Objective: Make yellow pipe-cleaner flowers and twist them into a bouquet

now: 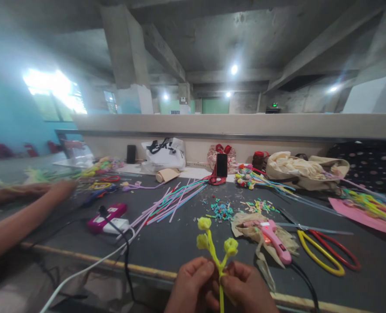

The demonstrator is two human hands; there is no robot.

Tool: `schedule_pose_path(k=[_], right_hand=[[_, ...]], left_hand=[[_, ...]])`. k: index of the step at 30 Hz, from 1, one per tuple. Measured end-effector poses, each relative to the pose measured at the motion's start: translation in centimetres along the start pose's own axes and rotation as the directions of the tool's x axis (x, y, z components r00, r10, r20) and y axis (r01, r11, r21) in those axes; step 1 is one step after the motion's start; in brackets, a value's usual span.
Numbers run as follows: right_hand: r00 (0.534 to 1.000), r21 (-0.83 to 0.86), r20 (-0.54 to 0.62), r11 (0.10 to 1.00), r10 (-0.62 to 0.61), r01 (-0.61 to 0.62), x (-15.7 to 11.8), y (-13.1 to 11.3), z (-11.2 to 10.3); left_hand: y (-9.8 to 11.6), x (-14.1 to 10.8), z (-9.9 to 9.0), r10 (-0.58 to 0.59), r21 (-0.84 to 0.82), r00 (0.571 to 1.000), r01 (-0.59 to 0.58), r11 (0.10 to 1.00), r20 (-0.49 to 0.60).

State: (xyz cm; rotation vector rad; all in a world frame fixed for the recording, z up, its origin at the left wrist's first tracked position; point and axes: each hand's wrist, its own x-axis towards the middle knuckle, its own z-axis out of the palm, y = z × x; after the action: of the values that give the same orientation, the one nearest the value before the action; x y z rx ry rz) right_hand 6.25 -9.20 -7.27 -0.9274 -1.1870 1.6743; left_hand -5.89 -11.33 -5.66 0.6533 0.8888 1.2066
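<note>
Between my two hands stands a yellow pipe-cleaner flower stem [221, 288] that branches into three small yellow blooms. My left hand [194, 282] pinches the stem just below the fork, from the left side. From the right, my right hand [245, 284] pinches it at about the same height. Fingertips of both hands nearly meet around the stem, and their undersides are hidden. Beyond my right hand a pink hot glue gun [275, 241] lies on crumpled paper [292, 248]. Scissors [323, 250] with yellow and red handles rest to its right.
Pink, teal and blue pipe cleaners [166, 202] lie left of centre. Small coloured bits [222, 210] are scattered mid-table. A magenta and white power strip [109, 219] trails cables over the table edge. A phone [222, 165] stands at the back. A co-worker's arms [32, 213] reach in from the left.
</note>
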Motion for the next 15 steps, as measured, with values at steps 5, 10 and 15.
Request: schedule_pose_path(k=[5, 10, 15], right_hand=[[0.998, 0.100, 0.048, 0.994, 0.029, -0.034, 0.0, 0.3, -0.2], [0.997, 0.067, 0.039, 0.996, 0.060, -0.062, -0.3, -0.4, 0.3], [0.998, -0.151, -0.054, 0.988, -0.029, 0.020, -0.8, -0.7, 0.6]], left_hand=[[0.1, 0.0, 0.1, -0.053, -0.050, 0.997, 0.055, 0.997, 0.049], [-0.3, 0.1, -0.2, -0.062, 0.003, 0.998, 0.062, 0.998, 0.005], [-0.1, -0.1, -0.6, 0.001, 0.121, 0.999, 0.004, 0.993, -0.041]])
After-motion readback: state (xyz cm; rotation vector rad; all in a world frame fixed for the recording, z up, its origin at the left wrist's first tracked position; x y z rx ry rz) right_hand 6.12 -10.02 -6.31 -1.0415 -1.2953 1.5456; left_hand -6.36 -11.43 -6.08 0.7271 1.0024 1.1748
